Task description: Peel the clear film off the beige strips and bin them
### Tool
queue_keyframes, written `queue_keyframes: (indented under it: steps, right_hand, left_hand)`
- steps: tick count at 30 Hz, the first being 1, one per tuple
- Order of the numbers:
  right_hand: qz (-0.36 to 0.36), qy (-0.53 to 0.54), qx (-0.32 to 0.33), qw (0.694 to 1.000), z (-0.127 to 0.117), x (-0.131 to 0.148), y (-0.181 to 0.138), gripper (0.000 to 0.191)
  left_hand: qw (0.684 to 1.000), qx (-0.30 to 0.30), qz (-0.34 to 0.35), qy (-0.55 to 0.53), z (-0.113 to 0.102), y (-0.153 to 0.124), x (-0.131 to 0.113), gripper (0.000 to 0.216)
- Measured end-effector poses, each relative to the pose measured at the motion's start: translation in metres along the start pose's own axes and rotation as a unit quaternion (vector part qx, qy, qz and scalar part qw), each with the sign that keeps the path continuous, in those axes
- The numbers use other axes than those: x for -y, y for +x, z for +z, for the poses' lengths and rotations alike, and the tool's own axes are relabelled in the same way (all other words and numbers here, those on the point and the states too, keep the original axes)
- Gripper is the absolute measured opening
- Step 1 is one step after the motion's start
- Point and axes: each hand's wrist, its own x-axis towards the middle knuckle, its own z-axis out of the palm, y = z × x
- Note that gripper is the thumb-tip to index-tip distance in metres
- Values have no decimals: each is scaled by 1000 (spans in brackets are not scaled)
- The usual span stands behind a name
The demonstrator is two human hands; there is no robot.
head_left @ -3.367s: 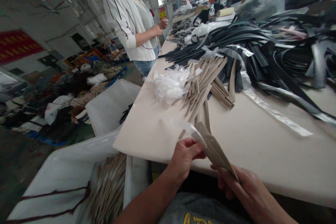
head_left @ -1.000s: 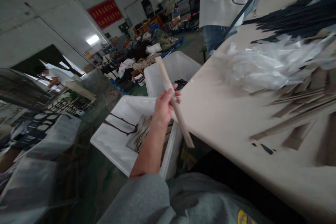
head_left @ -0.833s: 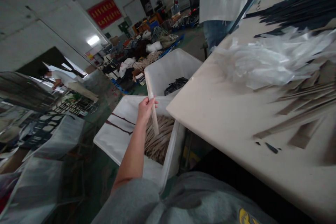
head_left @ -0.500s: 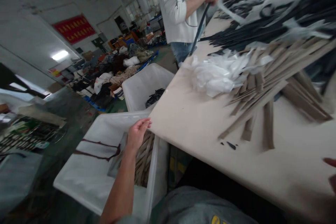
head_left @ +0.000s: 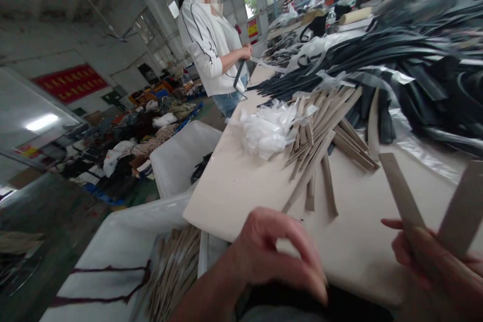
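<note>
My right hand [head_left: 433, 261] is closed on a tan strip [head_left: 405, 201] folded into a V, held up at the lower right over the table [head_left: 241, 186]. My left hand [head_left: 279, 251] hovers at the table's near edge with fingers curled downward and apart, holding nothing. A fan of loose tan strips [head_left: 320, 131] lies on the table beyond both hands, beside a heap of crumpled clear plastic film [head_left: 267, 128]. Below left, a white bin [head_left: 113, 241] holds a stack of tan strips [head_left: 173, 271].
A big pile of dark straps [head_left: 396, 65] covers the far right of the table. A second white bin [head_left: 181, 156] with dark pieces stands past the first. A person in a white jacket [head_left: 207, 45] works at the table's far end. Clutter fills the floor at left.
My left hand dropped a tan strip into the white bin, then came back to the table edge empty. My right hand has come into view holding a folded tan strip.
</note>
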Motion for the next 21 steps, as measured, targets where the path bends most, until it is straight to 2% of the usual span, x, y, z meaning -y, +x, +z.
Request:
queue_keyframes:
  steps: [2,4,6,8,11,14,16,18,21]
  right_hand:
    - [18,39,35,998,-2,-10,4,58]
    - [15,51,59,997,-5,-14,7,53]
    - [-2,51,90,995,-7,-12,7,41]
    - [-10,59,120,991,-8,-6,5,29]
    - [-5,80,109,991,-6,2,2,27]
    - [-6,86,84,993,-3,5,0,29]
    - [-12,86,79,993,-2,4,-1,31]
    - [-17,87,74,993,-2,4,-1,30]
    - [-24,77,99,992,-6,4,1,30]
  left_hand:
    - [996,-73,-7,59,-4,42,18,39]
    - [970,-191,-29,147,-17,83,42,33]
    - [943,-266,-60,189,-34,118,68,30]
    - [932,-294,-86,194,-50,144,89,31]
    - [928,-307,-112,178,-60,167,109,27]
    - [933,-311,-117,138,-55,175,115,21]
    - [936,-318,-105,106,-50,170,111,23]
    - [938,-327,-80,79,-46,156,102,26]
    - [937,-344,-35,56,-46,121,82,28]
